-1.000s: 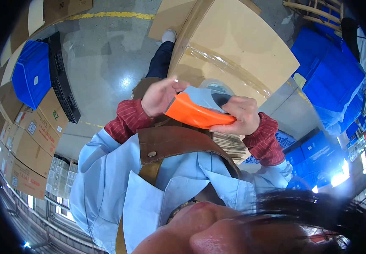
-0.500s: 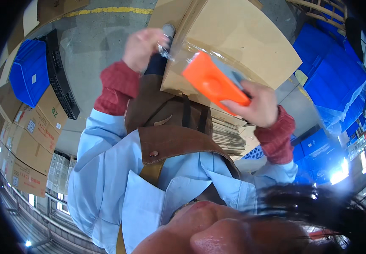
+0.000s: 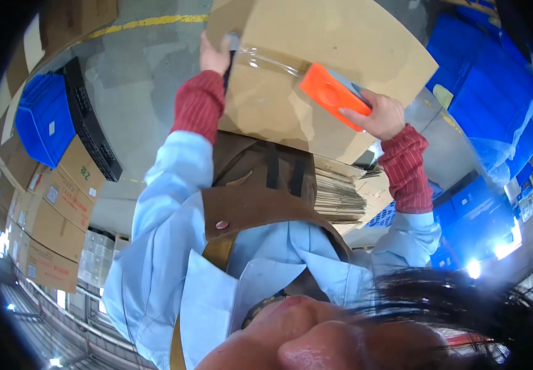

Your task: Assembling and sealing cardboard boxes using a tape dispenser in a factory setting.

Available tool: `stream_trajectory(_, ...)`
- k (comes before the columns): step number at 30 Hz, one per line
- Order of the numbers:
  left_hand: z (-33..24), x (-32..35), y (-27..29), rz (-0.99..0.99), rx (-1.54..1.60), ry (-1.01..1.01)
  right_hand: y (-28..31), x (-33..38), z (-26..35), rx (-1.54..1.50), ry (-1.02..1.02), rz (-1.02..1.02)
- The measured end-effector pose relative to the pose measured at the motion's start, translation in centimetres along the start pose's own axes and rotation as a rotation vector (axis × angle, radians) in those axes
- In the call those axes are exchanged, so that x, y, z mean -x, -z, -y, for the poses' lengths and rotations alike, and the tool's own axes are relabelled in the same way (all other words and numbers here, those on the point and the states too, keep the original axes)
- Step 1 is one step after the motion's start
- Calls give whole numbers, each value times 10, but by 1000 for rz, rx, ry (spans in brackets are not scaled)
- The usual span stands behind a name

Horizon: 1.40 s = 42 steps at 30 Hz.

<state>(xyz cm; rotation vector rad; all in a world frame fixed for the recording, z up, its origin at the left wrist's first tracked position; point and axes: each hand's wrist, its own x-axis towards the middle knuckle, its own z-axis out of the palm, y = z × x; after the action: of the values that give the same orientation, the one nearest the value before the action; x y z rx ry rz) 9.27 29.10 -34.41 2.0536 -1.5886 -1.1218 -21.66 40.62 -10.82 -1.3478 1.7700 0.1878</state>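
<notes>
A brown cardboard box point(image 3: 297, 117) lies in front of my body, its closed flaps facing up. My right hand point(image 3: 384, 116) is closed around an orange and grey tape dispenser point(image 3: 329, 92), low over the box top. A strip of clear packing tape point(image 3: 272, 60) runs from the dispenser's front to the box's left edge. At that edge is my left hand point(image 3: 215, 57), its thumb and a finger apart and pointing away from me. Whether its palm presses the tape end against the box's side cannot be seen clearly.
Flattened cardboard sheets point(image 3: 339, 192) are stacked close by my right side. Large blue bins point(image 3: 495, 105) stand at the right. A blue crate point(image 3: 45, 120) and stacked cartons point(image 3: 50, 228) are at the left. A yellow line point(image 3: 149, 22) crosses the grey floor.
My left hand has moved right and come down to the box's left edge. The dispenser has shifted right and away from me, and tape now stretches along the box top.
</notes>
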Motion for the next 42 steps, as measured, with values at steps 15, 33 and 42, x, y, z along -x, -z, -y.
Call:
stream_trajectory(15, -108, 48, 11, -62, -542, -105, 47, 169, -217, 136, -225, 90)
stream_trajectory(33, -138, 58, 16, -93, -436, -83, -32, 58, -111, 261, -590, 66)
stream_trajectory(42, -120, 25, 34, -65, -463, -105, -86, -13, -175, 67, -884, -34)
